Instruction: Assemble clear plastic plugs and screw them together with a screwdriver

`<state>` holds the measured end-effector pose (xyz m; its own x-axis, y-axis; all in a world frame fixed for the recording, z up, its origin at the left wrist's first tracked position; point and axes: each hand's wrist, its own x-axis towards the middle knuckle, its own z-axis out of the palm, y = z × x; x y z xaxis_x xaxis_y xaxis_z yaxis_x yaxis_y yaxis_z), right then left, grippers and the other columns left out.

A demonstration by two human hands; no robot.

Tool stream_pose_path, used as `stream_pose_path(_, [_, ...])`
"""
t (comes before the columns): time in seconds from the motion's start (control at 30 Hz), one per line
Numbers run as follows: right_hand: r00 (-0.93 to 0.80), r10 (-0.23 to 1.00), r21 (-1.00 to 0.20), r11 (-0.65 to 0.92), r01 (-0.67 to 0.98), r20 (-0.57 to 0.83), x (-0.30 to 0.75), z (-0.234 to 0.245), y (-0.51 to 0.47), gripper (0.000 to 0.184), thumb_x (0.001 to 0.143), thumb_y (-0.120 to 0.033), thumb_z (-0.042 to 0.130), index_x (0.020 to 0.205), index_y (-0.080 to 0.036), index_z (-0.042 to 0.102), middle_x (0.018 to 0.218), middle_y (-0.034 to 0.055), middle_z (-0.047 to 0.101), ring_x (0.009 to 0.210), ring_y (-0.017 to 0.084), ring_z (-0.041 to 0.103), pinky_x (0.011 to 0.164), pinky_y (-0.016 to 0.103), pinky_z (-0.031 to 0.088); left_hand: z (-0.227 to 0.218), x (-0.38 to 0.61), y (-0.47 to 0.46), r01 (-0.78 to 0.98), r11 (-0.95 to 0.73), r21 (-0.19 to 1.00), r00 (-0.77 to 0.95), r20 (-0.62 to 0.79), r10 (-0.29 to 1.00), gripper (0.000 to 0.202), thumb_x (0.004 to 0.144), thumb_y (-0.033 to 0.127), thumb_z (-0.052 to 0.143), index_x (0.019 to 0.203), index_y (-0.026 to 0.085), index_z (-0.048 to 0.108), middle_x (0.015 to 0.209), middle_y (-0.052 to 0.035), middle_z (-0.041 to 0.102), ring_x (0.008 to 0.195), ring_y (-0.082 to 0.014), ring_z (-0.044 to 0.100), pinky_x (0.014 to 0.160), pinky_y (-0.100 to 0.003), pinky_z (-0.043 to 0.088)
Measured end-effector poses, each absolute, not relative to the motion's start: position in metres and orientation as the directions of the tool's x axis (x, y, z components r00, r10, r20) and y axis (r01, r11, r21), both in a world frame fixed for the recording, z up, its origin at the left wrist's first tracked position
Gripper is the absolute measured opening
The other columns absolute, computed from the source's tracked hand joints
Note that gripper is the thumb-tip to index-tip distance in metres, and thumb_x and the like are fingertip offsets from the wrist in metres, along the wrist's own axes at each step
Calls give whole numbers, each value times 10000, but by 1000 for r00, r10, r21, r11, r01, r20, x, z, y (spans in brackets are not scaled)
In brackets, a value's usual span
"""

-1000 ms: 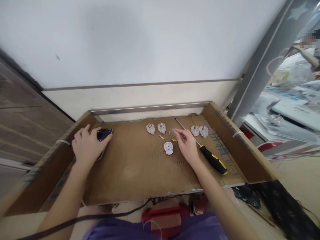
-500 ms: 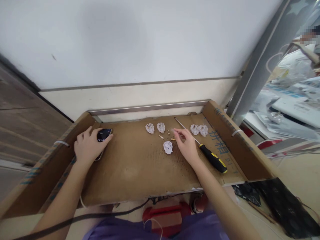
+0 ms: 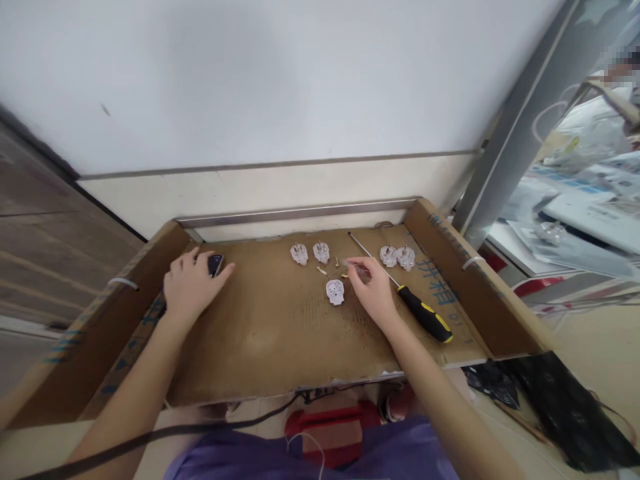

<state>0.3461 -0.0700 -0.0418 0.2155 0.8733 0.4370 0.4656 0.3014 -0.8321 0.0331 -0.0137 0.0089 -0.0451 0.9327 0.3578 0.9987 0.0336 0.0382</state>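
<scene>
My left hand (image 3: 193,283) lies palm down over a dark phone (image 3: 215,265) at the tray's left side. Its fingers are spread, the thumb stretches past the phone's right edge, and most of the phone is hidden. My right hand (image 3: 374,290) pinches a small clear piece (image 3: 358,268), partly covered by the fingers. Left of these fingertips lie small brass-coloured metal bits (image 3: 322,271). A white plug part (image 3: 335,292) sits nearer to me. Behind are two clear plug parts with pins (image 3: 299,253) (image 3: 321,252).
Two more clear plug parts (image 3: 388,256) (image 3: 405,257) sit at the right, beside a screwdriver with black and yellow handle (image 3: 425,315). Cardboard walls (image 3: 463,287) border the tray. A black cable (image 3: 200,430) crosses below its front edge. At the upper right, plastic bags cover another table (image 3: 575,213).
My left hand has slid right across the phone and covers more of it, its thumb further out. The right hand keeps its pinch in nearly the same place.
</scene>
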Motion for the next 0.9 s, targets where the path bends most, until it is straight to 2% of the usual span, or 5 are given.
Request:
stream_pose_path(0.23, [212,877,-836,301,459,432,346,-43,-70,279,871,-371,498,962,-119,576,963,53,579,899,120,554,831,330,482,5,-1,-7,994,93,64,-105,228,968,589,751,652,442,1144,242,595,1257,-175,497,1129,-455,407,825,-571,384])
stream_pose_path(0.5, [215,880,-846,299,441,423,345,-42,-71,276,870,-369,502,954,-117,576,964,53,578,905,122,552,835,334,480,14,32,-26,1000,17,26,-26,381,924,589,810,584,410,1271,225,481,1257,-174,499,1131,-416,430,846,-528,400])
stream_pose_path(0.63, [224,883,-862,300,410,413,345,-42,-71,286,877,-374,487,972,-117,572,981,58,578,908,122,556,831,330,486,5,62,-45,976,-215,32,189,366,911,517,825,512,438,1213,180,522,1235,-144,536,1138,-331,470,924,-464,388])
stream_pose_path(0.8, [238,892,-882,279,379,385,346,-42,-73,323,887,-391,465,1040,-121,556,989,60,582,896,123,562,837,340,483,-3,124,-68,796,-555,243,478,310,822,368,872,423,450,1170,226,538,1085,-37,649,1005,-204,582,882,-338,439])
stream_pose_path(0.9, [228,906,-898,265,350,356,346,-42,-76,332,889,-398,460,1055,-126,552,958,54,587,814,102,564,783,309,494,-3,165,-60,672,-686,279,554,426,716,307,871,380,486,1129,233,565,1033,-19,674,953,-179,605,859,-314,448])
